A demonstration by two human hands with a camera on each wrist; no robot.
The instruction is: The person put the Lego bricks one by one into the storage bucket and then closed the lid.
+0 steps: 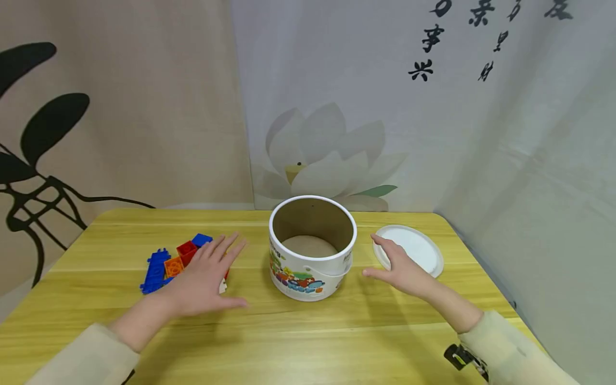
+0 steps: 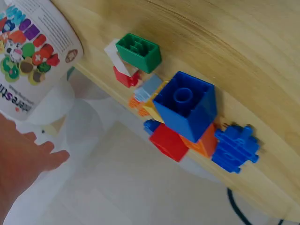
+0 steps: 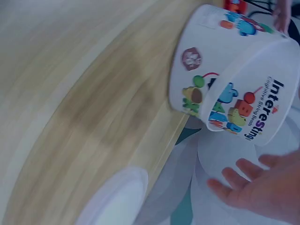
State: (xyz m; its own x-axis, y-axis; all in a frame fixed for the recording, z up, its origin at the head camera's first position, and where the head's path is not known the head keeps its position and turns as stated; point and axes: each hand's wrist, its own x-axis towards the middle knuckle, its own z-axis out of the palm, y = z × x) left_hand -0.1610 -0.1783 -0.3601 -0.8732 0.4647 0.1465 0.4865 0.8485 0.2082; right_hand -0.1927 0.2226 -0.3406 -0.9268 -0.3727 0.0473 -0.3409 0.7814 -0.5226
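A white bucket [image 1: 289, 275] with colourful printed pictures stands upright at the middle of the table, its top uncovered. To its left my left hand [image 1: 204, 283] is held with fingers straight and thumb spread, overlapping a pile of toy building blocks in the head view. Among them are a large blue block [image 2: 199, 105], a green block [image 2: 139, 52], a red block [image 2: 168, 142] and a flat bumpy blue piece [image 1: 155, 271]. On the bucket's other side, my right hand [image 1: 404, 270] has its fingers extended and holds nothing. Behind it lies a round white lid [image 1: 418, 248].
The wooden table [image 1: 308, 342] has its far edge close to a printed cloth backdrop [image 1: 192, 107]. A plain cloth [image 1: 544, 214] hangs along the right side. The bucket's white handle [image 1: 332, 274] hangs down against its front.
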